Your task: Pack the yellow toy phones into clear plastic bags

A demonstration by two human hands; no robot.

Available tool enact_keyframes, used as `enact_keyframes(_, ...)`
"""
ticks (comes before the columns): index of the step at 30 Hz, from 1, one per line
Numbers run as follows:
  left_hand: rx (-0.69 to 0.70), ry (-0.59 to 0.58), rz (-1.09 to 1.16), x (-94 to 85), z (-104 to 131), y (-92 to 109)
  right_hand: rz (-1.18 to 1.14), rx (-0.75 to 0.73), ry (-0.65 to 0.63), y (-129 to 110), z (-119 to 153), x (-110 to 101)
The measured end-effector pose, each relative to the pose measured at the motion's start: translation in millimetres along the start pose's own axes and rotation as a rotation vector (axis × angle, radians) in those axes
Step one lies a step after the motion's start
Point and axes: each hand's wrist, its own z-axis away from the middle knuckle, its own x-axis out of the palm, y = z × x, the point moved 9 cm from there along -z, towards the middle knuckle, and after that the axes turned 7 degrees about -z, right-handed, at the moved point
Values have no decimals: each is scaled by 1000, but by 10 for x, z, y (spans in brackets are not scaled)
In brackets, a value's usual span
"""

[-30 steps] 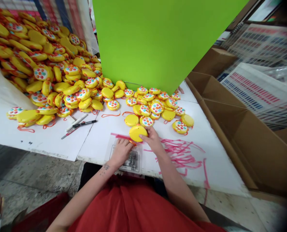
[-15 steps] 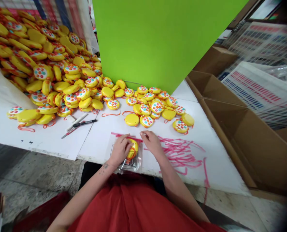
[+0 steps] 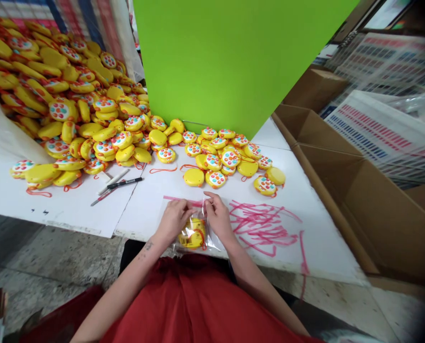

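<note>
A clear plastic bag (image 3: 211, 242) lies at the table's front edge, with a yellow toy (image 3: 190, 241) and its orange cord loop inside. At the bag's upper left, my left hand (image 3: 175, 219) has its fingers closed on the plastic near the opening. My right hand (image 3: 217, 220) pinches the bag's upper right edge between thumb and fingers, its index finger partly extended. A pink strip (image 3: 173, 197) runs along the table side of the bag, just beyond my fingers. Printing inside the bag is too small to read.
Yellow toys with coloured dots (image 3: 105, 105) heap at the left and spread before a green panel (image 3: 234, 57). Pens (image 3: 125, 183) lie left of the bag. Pink strips (image 3: 264, 226) are scattered at right. Open cardboard boxes (image 3: 359, 205) stand beyond the table's right edge.
My right hand has moved left onto the bag's edge. The toy sits lower in the bag, nearer my body, and my left hand has shifted slightly left.
</note>
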Motion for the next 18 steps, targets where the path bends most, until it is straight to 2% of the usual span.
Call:
enact_keyframes(2, -32, 163, 86, -132, 62, -70, -98, 13, 23, -30, 21, -18)
enact_keyframes(4, -142, 246, 248, -162, 123, -241, -160, -1, 42, -65, 42, -40)
enact_keyframes(5, -219, 227, 349, -111, 141, -339, -174, -16, 49, -82, 51, -50)
enact_keyframes(7, -366, 109, 571, 70, 169, -476, -184, -44, 60, -102, 62, -69)
enact_keyframes(10, -468, -52, 809, 272, 198, -473, -168, -76, 77, -106, 57, -108)
enact_keyframes(13, -516, -80, 860, 312, 213, -430, -50, -136, 129, -170, 43, -199)
enact_keyframes(15, -528, -62, 850, 310, 208, -412, 105, -246, 181, -326, 54, -260)
enact_keyframes(18, -507, -59, 825, 329, 174, -377, 292, -445, 120, -613, 101, -162)
